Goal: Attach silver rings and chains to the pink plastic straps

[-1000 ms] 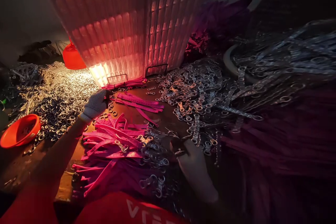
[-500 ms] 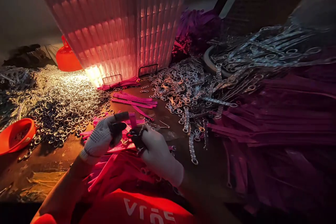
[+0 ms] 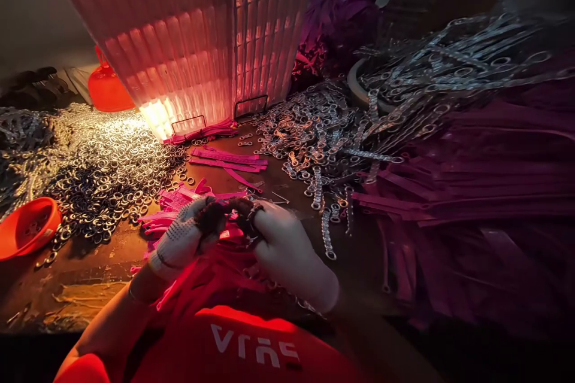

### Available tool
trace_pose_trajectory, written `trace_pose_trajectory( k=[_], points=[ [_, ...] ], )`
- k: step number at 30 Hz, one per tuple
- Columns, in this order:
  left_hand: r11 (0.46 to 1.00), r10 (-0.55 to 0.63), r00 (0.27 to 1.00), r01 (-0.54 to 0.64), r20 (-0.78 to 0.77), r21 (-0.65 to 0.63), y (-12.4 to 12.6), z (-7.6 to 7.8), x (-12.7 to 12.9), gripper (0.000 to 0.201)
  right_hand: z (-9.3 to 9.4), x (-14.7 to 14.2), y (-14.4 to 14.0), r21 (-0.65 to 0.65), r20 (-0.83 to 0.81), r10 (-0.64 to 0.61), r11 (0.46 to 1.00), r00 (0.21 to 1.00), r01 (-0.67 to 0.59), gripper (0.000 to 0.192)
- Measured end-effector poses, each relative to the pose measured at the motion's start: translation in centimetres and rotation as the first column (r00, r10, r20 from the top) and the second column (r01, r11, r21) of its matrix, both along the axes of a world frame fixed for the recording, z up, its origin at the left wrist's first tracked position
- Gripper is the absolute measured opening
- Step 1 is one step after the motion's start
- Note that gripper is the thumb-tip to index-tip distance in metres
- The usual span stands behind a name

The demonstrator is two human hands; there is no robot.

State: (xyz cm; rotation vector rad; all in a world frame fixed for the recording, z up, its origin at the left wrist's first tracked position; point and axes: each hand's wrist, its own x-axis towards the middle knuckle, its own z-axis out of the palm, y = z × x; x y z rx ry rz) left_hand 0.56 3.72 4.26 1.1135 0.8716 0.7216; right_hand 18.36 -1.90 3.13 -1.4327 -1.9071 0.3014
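My left hand (image 3: 184,236), in a white dotted glove with dark fingertips, is closed near the middle of the view. Close against it, my right hand (image 3: 287,245), in a white glove with dark fingers, is also pinched closed. Between the fingertips shows a small bit of a pink strap (image 3: 232,214); most of it is hidden by the fingers. Some shiny metal sits by the right fingers, too small to name. Beneath both hands spreads a heap of pink straps (image 3: 168,215).
Loose metal rings (image 3: 112,185) are heaped at left beside an orange bowl (image 3: 49,224). Linked metal strips (image 3: 323,125) pile up at right, near purple-looking straps (image 3: 449,191). A corrugated translucent panel (image 3: 179,42) stands behind, by a red lamp (image 3: 108,88).
My left index finger, stretched out before, has curled in. Both hands have drawn together over the pink strap, which stood upright between them earlier. The view has shifted slightly.
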Motion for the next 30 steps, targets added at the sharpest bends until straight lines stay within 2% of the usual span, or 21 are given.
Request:
trace_pose_trajectory(
  k=[4, 6, 7, 9, 10, 11, 12, 15, 16, 18, 21, 26, 28, 30],
  points=[
    [0.988, -0.050, 0.980, 0.076, -0.192, 0.133, -1.0, 0.0, 0.5, 0.037, 0.5, -0.3, 0.1, -0.007, 0.274, -0.077, 0.997, 0.959, 0.082, 0.019],
    [0.949, -0.080, 0.947, 0.167, -0.310, 0.267, -0.9, -0.1, 0.3, 0.032, 0.5, -0.4, -0.1, 0.034, 0.365, -0.102, 0.995, 0.926, 0.096, 0.019],
    [0.900, -0.086, 0.916, 0.240, -0.392, 0.363, -0.8, -0.2, 0.3, 0.028, 0.5, -0.4, -0.3, 0.051, 0.394, -0.110, 0.994, 0.912, 0.098, 0.019],
    [0.750, -0.048, 0.839, 0.389, -0.542, 0.535, -0.4, -0.3, 0.1, 0.018, 0.4, -0.3, -0.5, 0.052, 0.432, -0.124, 0.992, 0.893, 0.112, 0.018],
    [0.683, -0.036, 0.808, 0.450, -0.589, 0.575, -0.2, -0.4, 0.1, 0.014, 0.4, -0.3, -0.6, 0.034, 0.443, -0.132, 0.991, 0.887, 0.130, 0.018],
    [0.645, -0.046, 0.789, 0.492, -0.613, 0.585, 0.0, -0.5, 0.2, 0.013, 0.4, -0.2, -0.7, 0.005, 0.450, -0.139, 0.988, 0.882, 0.154, 0.019],
    [0.640, -0.074, 0.785, 0.511, -0.615, 0.574, 0.2, -0.5, 0.2, 0.013, 0.5, 0.0, -0.7, -0.033, 0.453, -0.139, 0.984, 0.881, 0.173, 0.020],
    [0.719, -0.148, 0.823, 0.470, -0.549, 0.511, 0.6, -0.4, 0.5, 0.021, 1.1, 0.4, -0.5, -0.179, 0.441, -0.058, 0.972, 0.896, 0.152, 0.025],
    [0.739, -0.130, 0.837, 0.439, -0.532, 0.510, 0.6, -0.4, 0.6, 0.023, 1.3, 0.5, -0.4, -0.240, 0.436, -0.007, 0.963, 0.900, 0.124, 0.027],
    [0.741, -0.074, 0.834, 0.413, -0.546, 0.529, 0.4, -0.5, 0.7, 0.024, 1.5, 0.7, 0.0, -0.349, 0.439, 0.069, 0.932, 0.896, 0.099, 0.030],
    [0.689, -0.006, 0.782, 0.455, -0.623, 0.564, -0.2, -1.2, 0.6, 0.020, 0.8, 0.8, 0.6, -0.407, 0.475, 0.091, 0.904, 0.875, 0.127, 0.031],
    [0.556, 0.092, 0.688, 0.564, -0.720, 0.610, -1.0, -2.6, 0.6, 0.014, -1.7, 0.7, 0.5, -0.323, 0.537, 0.169, 0.946, 0.827, 0.016, 0.023],
    [0.510, 0.112, 0.667, 0.598, -0.736, 0.619, -0.8, -2.6, 0.7, 0.017, -2.2, 0.8, 0.4, -0.270, 0.560, 0.160, 0.963, 0.813, -0.004, 0.020],
    [0.477, 0.098, 0.667, 0.620, -0.738, 0.623, -0.3, -1.9, 0.5, 0.024, -2.2, 0.9, 0.4, -0.200, 0.564, 0.123, 0.980, 0.816, -0.009, 0.017]
  ],
)
